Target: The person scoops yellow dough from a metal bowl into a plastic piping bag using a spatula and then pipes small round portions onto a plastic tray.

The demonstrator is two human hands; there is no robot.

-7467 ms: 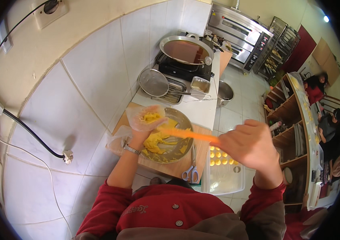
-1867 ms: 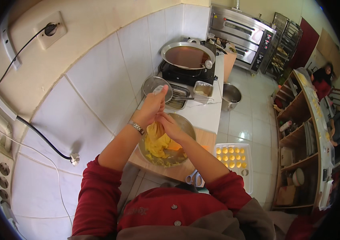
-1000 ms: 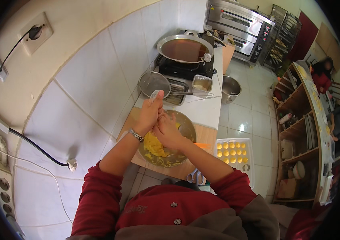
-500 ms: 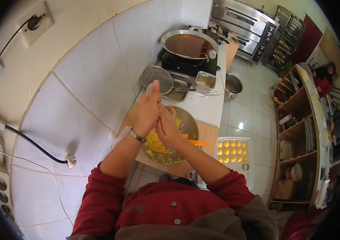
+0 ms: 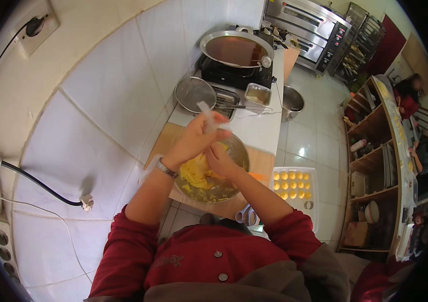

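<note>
Over a metal bowl (image 5: 242, 160) my left hand (image 5: 196, 141) curls its thumb and fingers around the upper end of a clear plastic bag (image 5: 206, 109), which pokes up between them. Just below and to the right, my right hand (image 5: 220, 160) is closed, its fingers pinching the gathered bag; the fingertips are partly hidden. Soft yellow batter (image 5: 193, 172) shows beneath the hands; I cannot tell how much of it is inside the bag. An orange spatula (image 5: 258, 176) sticks out past the bowl's right side, under my right forearm.
Behind the bowl are a sieve (image 5: 195, 94), a small metal tin (image 5: 258, 94) and a wide pan of brown liquid (image 5: 236, 52) on a black stove. Scissors (image 5: 246, 215) lie near me. To the right stands a white tray (image 5: 302, 211) with yellow rounds. Another person (image 5: 409, 100) is beyond the shelves.
My left hand has loosened from its thumb-up clasp and spread around the bag's top, which now shows above it. My right hand has lowered slightly. The scissors have come into fuller view.
</note>
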